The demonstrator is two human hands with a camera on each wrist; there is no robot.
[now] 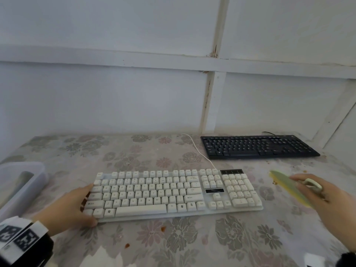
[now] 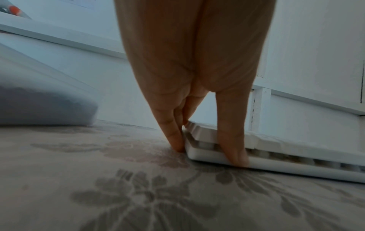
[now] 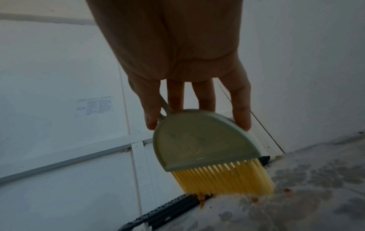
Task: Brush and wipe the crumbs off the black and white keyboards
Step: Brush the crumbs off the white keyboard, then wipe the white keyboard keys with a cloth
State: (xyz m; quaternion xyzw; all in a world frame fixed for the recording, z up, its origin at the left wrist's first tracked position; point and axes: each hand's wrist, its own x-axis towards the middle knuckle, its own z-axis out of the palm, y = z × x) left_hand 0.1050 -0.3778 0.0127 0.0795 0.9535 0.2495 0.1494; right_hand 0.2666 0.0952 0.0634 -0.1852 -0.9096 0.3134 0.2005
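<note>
The white keyboard (image 1: 173,193) lies across the middle of the flowered table. My left hand (image 1: 82,206) grips its left end, fingers on the side edge and thumb on the front edge. In the left wrist view the left hand (image 2: 207,154) holds the corner of the white keyboard (image 2: 296,161). The black keyboard (image 1: 258,146) sits at the back right. Right of the white keyboard, my right hand (image 1: 312,187) holds a pale green brush (image 1: 289,187). In the right wrist view the brush's (image 3: 197,140) yellow bristles (image 3: 223,179) touch the cloth by orange crumbs (image 3: 201,203), near the black keyboard (image 3: 168,209).
A translucent plastic container (image 1: 21,182) stands at the left table edge. The white keyboard's cable (image 1: 200,153) runs back toward the wall. Orange crumbs (image 1: 163,229) dot the cloth in front of the white keyboard. A white panelled wall closes the back.
</note>
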